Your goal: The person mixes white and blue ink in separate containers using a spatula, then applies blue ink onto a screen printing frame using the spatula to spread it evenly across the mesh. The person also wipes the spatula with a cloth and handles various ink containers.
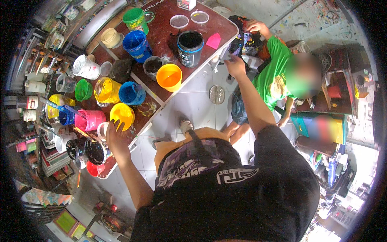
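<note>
My left hand (117, 140) is at the near left of the table, its fingers stretched out at the near rim of a yellow paint tub (122, 116). I cannot tell whether the fingertips touch the tub. Close beside that hand is a white round container (103, 131), partly hidden by it. Out past the table's right edge, my right hand (236, 67) hangs in the air with its fingers apart and nothing in them. Nearest to it on the table are a pink scrap (213, 40) and a dark paint bucket (190, 49).
The brown table (165, 84) carries several paint tubs, among them an orange one (169, 77), a blue bucket (137, 45) and a pink pot (86, 120). A person in a green shirt (278, 74) sits at the right. A round lid (217, 94) lies on the tiles.
</note>
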`<state>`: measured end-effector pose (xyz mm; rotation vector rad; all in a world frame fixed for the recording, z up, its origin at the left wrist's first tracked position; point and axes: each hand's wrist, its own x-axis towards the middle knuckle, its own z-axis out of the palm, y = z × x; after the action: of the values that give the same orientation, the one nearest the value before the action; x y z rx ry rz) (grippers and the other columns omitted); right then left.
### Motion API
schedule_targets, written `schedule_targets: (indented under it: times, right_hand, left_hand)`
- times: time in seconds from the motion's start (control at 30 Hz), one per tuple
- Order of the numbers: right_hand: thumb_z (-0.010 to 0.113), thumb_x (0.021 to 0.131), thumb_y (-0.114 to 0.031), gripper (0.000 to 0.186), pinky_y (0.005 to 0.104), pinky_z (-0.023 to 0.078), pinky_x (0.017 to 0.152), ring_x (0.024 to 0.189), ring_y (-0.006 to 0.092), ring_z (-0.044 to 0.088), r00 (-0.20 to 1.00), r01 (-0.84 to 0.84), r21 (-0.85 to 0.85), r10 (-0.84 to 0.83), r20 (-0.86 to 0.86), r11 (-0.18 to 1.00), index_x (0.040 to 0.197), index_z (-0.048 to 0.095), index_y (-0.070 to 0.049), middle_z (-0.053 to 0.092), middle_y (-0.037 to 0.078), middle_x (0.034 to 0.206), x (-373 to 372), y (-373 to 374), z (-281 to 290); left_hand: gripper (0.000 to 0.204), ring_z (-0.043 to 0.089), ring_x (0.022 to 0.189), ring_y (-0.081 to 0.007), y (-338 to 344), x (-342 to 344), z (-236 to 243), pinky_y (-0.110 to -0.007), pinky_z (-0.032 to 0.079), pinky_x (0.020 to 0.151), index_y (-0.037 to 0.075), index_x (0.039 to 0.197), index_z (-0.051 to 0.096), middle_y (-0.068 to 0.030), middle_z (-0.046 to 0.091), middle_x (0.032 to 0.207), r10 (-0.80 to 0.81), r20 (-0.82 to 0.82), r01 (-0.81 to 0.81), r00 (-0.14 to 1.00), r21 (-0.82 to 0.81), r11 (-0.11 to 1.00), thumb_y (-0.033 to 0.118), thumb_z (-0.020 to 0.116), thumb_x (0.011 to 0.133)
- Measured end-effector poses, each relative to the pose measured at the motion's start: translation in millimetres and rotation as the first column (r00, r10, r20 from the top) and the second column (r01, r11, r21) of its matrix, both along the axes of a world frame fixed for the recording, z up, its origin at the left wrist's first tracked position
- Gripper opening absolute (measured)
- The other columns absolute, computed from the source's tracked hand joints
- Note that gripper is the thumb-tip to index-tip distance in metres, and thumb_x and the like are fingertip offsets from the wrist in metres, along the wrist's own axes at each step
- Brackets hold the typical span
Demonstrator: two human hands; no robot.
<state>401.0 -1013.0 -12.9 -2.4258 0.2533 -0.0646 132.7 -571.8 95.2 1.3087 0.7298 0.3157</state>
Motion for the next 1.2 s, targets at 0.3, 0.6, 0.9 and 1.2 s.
schedule_targets:
  times: [0.3,0.6,0.9,1.2]
  right_hand:
    - [0.053,0.085,-0.022,0.043,0.0393,0.046,0.092,0.110,0.0282,0.056,0.979,-0.202,-0.573,0.168,-0.113,0.794,0.127,0.050,-0.028,0.057,0.010,0.120,102,53,-31]
    - [0.067,0.073,-0.032,0.051,0.0436,0.051,0.081,0.099,0.0329,0.062,0.968,-0.186,-0.615,0.034,-0.250,0.766,0.122,0.056,-0.024,0.065,0.014,0.106,94,68,-21]
    - [0.046,0.089,-0.023,0.032,0.0412,0.052,0.062,0.085,0.0229,0.064,0.799,-0.594,-0.802,0.160,-0.580,0.061,0.115,0.054,-0.007,0.064,0.010,0.099,7,-25,-106]
    - [0.063,0.072,0.003,0.048,0.0240,0.042,0.049,0.062,0.0116,0.056,0.545,-0.553,0.654,0.818,-0.184,0.516,0.118,0.052,0.003,0.062,0.007,0.081,-203,243,-31]
  left_hand:
    - [0.046,0.058,0.102,-0.0199,-15,-34,12,-0.033,0.040,0.082,0.004,0.125,0.048,-0.0099,0.060,0.114,0.225,-0.115,-0.221,0.967,0.049,0.974,0.033,0.054,0.089]
    - [0.051,0.057,0.101,-0.0172,-9,-87,8,-0.031,0.038,0.078,0.006,0.127,0.049,-0.0050,0.056,0.118,0.366,-0.211,-0.350,0.906,0.112,0.930,0.033,0.059,0.085]
    - [0.050,0.058,0.101,-0.0188,4,-168,9,-0.030,0.040,0.078,0.006,0.123,0.050,-0.0085,0.060,0.113,0.530,-0.129,-0.529,0.838,0.046,0.848,0.036,0.059,0.085]
    - [0.049,0.058,0.098,-0.0173,34,-309,38,-0.030,0.040,0.082,0.003,0.123,0.050,-0.0079,0.061,0.108,0.809,-0.030,-0.809,0.588,0.001,0.588,0.030,0.060,0.084]
